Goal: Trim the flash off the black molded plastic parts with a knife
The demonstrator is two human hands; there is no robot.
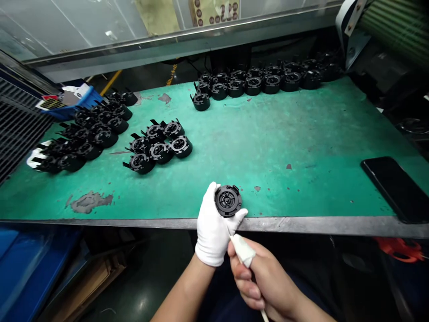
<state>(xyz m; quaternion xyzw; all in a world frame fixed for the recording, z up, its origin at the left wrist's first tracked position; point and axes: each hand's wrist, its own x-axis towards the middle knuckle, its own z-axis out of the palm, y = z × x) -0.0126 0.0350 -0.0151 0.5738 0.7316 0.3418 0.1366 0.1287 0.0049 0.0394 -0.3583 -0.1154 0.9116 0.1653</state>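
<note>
Housing [228, 201] — black, round — sits in left hand [211, 232] fingers over the near edge of the surface [268, 138], right hand [273, 279] fingers grip a slim rod [264, 315], and similar housings [181, 146] stand grouped, finished or pending indeterminable.

No text can be read clearly; the round marks on the yellowish sheet [208, 10] are too blurred.

White-gloved left hand [212, 228] holding round black part [228, 201]; right hand [264, 273] gripping thin stick [264, 315]; green bench [268, 147].
</note>
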